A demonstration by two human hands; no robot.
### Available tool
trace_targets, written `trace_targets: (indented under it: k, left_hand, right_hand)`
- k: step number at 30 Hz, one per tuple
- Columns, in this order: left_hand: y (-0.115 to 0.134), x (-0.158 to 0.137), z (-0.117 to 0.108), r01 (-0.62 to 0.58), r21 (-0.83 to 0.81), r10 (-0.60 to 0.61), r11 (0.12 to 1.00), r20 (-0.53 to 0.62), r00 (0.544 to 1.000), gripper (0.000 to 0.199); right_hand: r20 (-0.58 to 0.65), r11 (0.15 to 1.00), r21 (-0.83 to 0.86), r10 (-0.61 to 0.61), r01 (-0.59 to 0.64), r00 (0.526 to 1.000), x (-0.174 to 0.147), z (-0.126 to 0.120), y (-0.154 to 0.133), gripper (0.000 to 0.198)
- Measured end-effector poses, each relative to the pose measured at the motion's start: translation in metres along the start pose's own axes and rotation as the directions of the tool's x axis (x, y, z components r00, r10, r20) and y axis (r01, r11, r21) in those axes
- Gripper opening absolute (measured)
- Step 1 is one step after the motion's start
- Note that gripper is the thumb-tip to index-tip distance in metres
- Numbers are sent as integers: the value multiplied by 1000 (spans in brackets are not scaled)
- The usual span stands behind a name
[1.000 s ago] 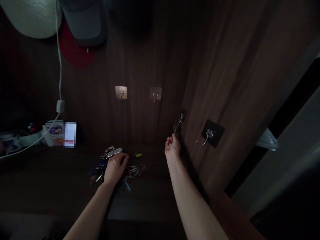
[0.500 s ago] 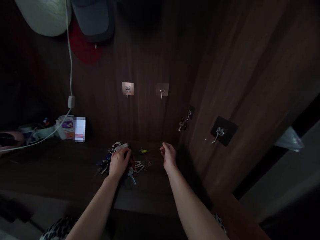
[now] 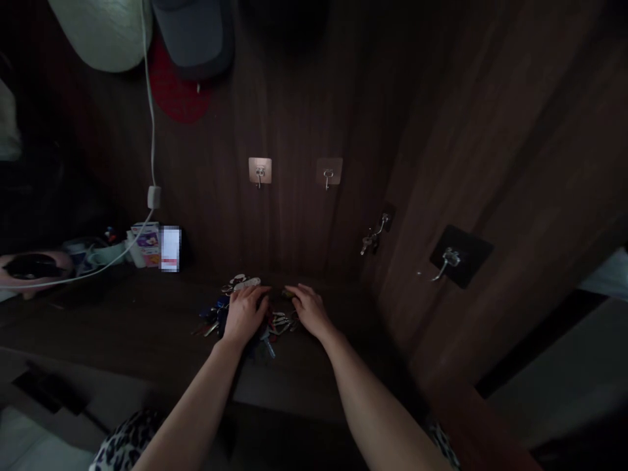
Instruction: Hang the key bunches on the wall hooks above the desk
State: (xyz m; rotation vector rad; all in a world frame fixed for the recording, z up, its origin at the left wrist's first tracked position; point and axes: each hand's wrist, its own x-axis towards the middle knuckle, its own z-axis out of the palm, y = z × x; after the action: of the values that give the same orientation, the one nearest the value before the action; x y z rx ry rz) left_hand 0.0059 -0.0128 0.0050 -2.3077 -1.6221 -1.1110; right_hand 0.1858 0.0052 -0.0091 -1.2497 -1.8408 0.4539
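Observation:
A loose pile of keys (image 3: 280,320) lies on the dark wooden shelf, some with blue and red parts. My left hand (image 3: 246,315) rests over the pile, its fingers stretched and spread, hiding part of it. A blue-headed key (image 3: 269,347) sticks out below that hand. Opposite, my right hand (image 3: 311,311) reaches in from the right with thumb and forefinger apart. Its fingertips are at a small yellow-tagged key (image 3: 287,294); whether they touch it is hard to see. White tags (image 3: 246,282) lie behind my left hand.
On the back panel are two adhesive hooks (image 3: 260,171). Keys (image 3: 367,243) hang from a corner hook (image 3: 385,219), and another hook (image 3: 450,257) is on the right panel. Boxes (image 3: 146,243), a lit screen (image 3: 170,248) and a white cable (image 3: 152,131) are at left; caps (image 3: 196,39) hang above.
My right hand has moved left and opened out, coming to the yellow-tagged key. My left hand stays over the pile with its fingers reaching further right. The view has shifted slightly.

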Motion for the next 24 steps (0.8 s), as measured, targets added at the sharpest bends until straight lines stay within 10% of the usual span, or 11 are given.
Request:
trace_targets:
  k: [9,24]
  left_hand:
    - [12,0,0,-140,29,139,990,48,989,23]
    - [15,-1,10,-167,89,164,982,50,985,19]
  right_hand:
    - [70,949,-316,41,-17,997,-1,-10,6,32]
    - [15,995,73,-75,74,997,-1,-10,-3,35]
